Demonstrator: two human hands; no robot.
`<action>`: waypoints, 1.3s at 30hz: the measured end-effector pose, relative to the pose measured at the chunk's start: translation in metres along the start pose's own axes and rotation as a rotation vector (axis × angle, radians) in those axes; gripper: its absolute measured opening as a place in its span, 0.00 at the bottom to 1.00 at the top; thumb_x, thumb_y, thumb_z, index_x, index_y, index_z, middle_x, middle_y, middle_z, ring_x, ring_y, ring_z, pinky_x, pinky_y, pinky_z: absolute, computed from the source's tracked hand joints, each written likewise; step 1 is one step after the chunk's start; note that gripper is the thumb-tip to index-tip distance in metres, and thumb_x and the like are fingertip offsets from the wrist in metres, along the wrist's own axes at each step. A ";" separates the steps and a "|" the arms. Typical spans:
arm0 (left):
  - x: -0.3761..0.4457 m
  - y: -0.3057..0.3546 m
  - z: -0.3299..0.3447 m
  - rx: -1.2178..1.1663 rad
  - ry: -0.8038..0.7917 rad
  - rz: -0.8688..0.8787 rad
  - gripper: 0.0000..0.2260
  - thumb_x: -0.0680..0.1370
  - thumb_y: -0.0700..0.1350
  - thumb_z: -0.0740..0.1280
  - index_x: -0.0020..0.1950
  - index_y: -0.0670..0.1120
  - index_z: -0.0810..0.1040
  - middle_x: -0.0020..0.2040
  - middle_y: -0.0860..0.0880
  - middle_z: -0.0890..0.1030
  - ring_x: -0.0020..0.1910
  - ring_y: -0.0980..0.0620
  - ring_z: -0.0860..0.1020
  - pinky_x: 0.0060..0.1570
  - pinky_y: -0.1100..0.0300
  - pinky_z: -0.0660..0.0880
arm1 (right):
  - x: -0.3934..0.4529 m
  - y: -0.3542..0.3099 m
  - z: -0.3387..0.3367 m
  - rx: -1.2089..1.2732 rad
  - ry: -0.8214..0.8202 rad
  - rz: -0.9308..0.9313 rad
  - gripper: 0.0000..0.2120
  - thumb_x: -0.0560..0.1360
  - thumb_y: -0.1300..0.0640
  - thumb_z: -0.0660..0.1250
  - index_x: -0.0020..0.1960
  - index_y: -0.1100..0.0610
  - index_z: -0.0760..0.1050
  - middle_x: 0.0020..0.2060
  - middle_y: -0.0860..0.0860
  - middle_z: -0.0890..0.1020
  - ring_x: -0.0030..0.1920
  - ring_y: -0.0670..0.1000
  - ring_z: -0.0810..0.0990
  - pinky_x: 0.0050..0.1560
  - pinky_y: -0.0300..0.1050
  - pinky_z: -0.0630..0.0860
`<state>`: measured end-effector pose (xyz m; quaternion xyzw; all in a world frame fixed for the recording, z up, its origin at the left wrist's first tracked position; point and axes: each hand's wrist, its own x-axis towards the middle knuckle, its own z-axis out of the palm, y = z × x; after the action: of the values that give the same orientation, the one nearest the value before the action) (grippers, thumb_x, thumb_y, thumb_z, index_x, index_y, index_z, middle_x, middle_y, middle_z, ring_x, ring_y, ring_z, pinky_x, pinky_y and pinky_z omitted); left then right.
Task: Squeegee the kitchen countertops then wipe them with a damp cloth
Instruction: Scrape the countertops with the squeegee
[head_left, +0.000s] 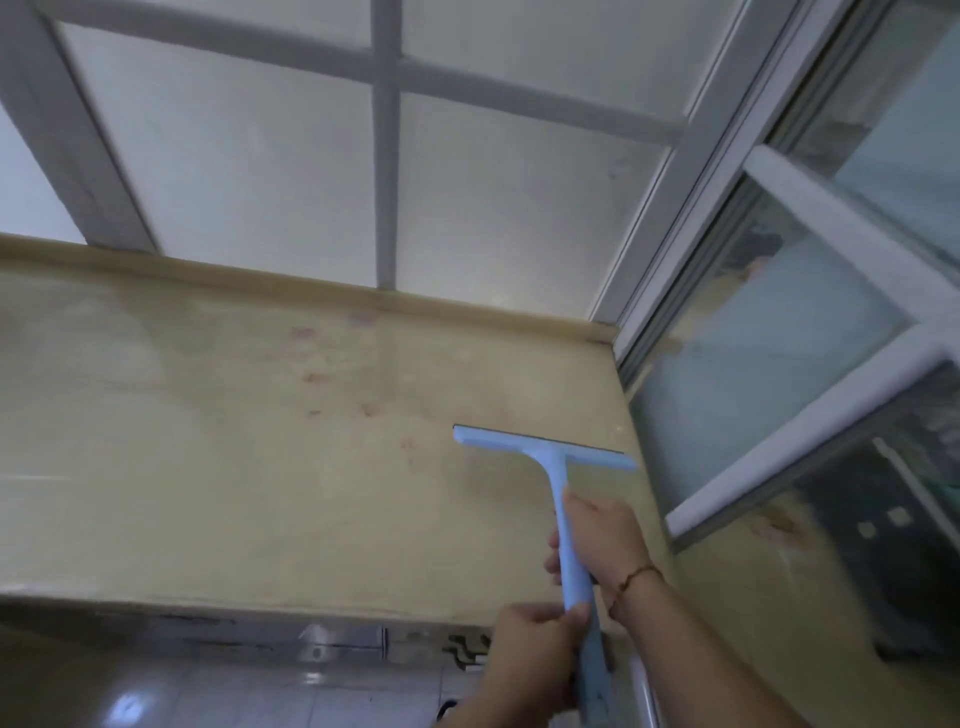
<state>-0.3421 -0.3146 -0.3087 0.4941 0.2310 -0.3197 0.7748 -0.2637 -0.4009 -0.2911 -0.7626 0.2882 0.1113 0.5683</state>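
Squeegee handle: left hand grips its lower end, right hand wraps it higher up. Beyond them the blue blade lies on the beige countertop, near the window frame. Best to keep even pressure, pulling straight toward the counter's front edge; reddish stains lie beyond the blade.

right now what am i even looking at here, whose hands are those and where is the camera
The camera is worn on a person's head, looking forward and down, so the hands are that person's own. Both grip a light blue squeegee: the right hand higher on the handle, the left hand lower, near its end. The squeegee's blade rests on a beige countertop, near its right edge. The countertop shows a few faint reddish stains. Behind it are frosted window panes, and to the right a window frame. No cloth is in view.
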 end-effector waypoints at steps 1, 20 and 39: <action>0.009 0.016 0.006 -0.029 -0.009 0.001 0.11 0.78 0.37 0.66 0.37 0.33 0.77 0.32 0.38 0.79 0.26 0.46 0.79 0.26 0.60 0.75 | 0.015 -0.011 -0.001 -0.028 0.003 -0.033 0.18 0.79 0.57 0.62 0.35 0.67 0.75 0.24 0.59 0.78 0.23 0.57 0.78 0.26 0.50 0.77; 0.208 0.169 0.061 -0.054 0.023 -0.111 0.13 0.81 0.47 0.64 0.42 0.38 0.75 0.38 0.42 0.78 0.34 0.48 0.78 0.27 0.59 0.77 | 0.252 -0.120 0.006 -0.247 0.045 -0.072 0.20 0.80 0.54 0.61 0.33 0.63 0.76 0.26 0.58 0.80 0.25 0.59 0.81 0.34 0.59 0.82; 0.162 0.082 0.050 -0.048 0.077 -0.214 0.11 0.79 0.45 0.66 0.44 0.38 0.74 0.38 0.41 0.80 0.33 0.47 0.80 0.32 0.55 0.79 | 0.181 -0.068 0.001 -0.392 0.058 0.120 0.13 0.78 0.56 0.60 0.49 0.68 0.72 0.37 0.65 0.81 0.28 0.62 0.83 0.30 0.55 0.81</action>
<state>-0.1688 -0.3784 -0.3469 0.4597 0.3198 -0.3757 0.7384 -0.0783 -0.4440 -0.3265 -0.8430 0.3222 0.1770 0.3926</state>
